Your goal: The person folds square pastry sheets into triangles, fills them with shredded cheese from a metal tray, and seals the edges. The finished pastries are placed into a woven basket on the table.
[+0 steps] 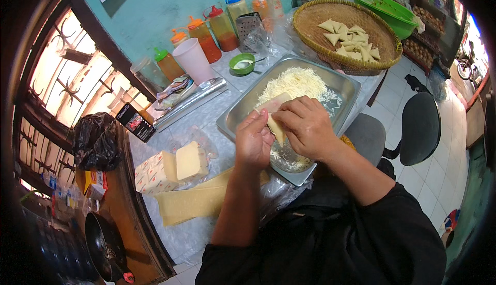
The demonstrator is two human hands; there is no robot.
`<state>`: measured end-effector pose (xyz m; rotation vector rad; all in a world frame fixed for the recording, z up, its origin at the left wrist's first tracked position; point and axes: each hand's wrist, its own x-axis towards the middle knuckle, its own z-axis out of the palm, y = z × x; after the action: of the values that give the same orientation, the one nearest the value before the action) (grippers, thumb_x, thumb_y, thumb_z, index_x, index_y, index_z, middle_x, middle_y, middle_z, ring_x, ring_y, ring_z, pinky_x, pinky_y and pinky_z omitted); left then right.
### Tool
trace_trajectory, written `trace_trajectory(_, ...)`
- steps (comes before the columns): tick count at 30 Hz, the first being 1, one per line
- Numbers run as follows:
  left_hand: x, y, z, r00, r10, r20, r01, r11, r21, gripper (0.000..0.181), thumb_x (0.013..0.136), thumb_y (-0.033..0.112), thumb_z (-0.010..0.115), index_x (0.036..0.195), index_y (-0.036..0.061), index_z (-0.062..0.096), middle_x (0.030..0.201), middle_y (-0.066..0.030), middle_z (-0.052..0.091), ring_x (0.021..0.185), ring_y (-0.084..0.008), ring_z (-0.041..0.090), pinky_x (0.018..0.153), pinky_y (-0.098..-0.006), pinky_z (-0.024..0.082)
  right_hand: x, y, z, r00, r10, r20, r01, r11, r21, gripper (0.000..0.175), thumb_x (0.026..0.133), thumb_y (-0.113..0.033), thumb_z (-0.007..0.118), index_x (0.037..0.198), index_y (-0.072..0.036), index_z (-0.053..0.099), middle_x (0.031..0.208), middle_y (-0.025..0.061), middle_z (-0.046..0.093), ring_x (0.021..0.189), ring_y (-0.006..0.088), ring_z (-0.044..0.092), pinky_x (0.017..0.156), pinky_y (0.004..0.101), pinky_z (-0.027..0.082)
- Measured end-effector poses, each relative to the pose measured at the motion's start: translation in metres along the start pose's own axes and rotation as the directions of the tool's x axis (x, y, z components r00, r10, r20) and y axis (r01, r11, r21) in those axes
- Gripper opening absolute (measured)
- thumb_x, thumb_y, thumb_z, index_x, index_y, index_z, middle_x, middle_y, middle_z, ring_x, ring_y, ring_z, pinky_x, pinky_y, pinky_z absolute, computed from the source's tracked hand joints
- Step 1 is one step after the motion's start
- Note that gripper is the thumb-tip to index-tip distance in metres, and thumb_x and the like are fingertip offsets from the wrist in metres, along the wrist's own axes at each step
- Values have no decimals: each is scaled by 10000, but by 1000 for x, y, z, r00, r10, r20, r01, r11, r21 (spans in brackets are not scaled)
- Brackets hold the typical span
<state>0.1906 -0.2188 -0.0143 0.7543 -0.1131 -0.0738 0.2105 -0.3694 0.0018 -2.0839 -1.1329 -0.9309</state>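
Observation:
My left hand (254,137) and my right hand (306,124) meet over a steel tray (349,91), both holding one pastry wrapper (278,124) that is partly folded to a point at its lower end. Grated cheese (294,83) is heaped at the tray's far side, with loose shreds near its front. Left of my forearm lies a stack of flat wrapper strips (190,203). Behind the strips stand a cut block of cheese (192,161) and a second one in printed wrapping (155,172). What lies inside the folded wrapper is hidden by my fingers.
A round woven bamboo tray (310,21) holds several folded triangles (362,44) at the back right. Along the wall stand sauce bottles (205,39), a box grater (248,29), a pink cup (193,60) and a green bowl (242,63). A phone (135,122) leans at left; a chair (420,128) stands right.

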Motion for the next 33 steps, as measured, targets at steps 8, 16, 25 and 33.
trace_trajectory(8,2,-2,-8,998,-50,26,53,987,-152,280,954,131,391,1172,-34,448,1120,-148,549,1007,-224,559,886,-331,449,-4,-2,1,976,-215,36,217,972,-88,353,610,-120,598,961,-80,615,944,61,574,889,259,539,750,379,406)
trace_trajectory(16,1,-1,-10,991,-119,53,126,982,-139,336,955,208,386,1182,-29,460,1103,-147,571,1007,-226,567,907,-350,441,7,-1,-17,982,-115,150,89,982,168,383,629,-79,591,1010,-41,594,914,102,587,853,293,551,754,391,425)
trace_trajectory(25,0,0,-8,973,-207,99,220,963,-156,362,889,131,450,1184,-80,447,1150,-186,551,1043,-267,562,959,-412,423,2,12,-16,775,520,359,-595,409,692,213,810,-82,572,992,27,561,825,57,591,740,117,546,692,241,429)
trace_trajectory(33,-1,-9,3,992,-124,-8,125,989,74,321,881,98,527,1171,-33,488,1119,-117,574,1012,-202,573,898,-369,461,-13,17,-7,676,677,291,-675,412,612,125,781,-89,625,821,4,552,716,10,530,650,87,482,584,231,389)
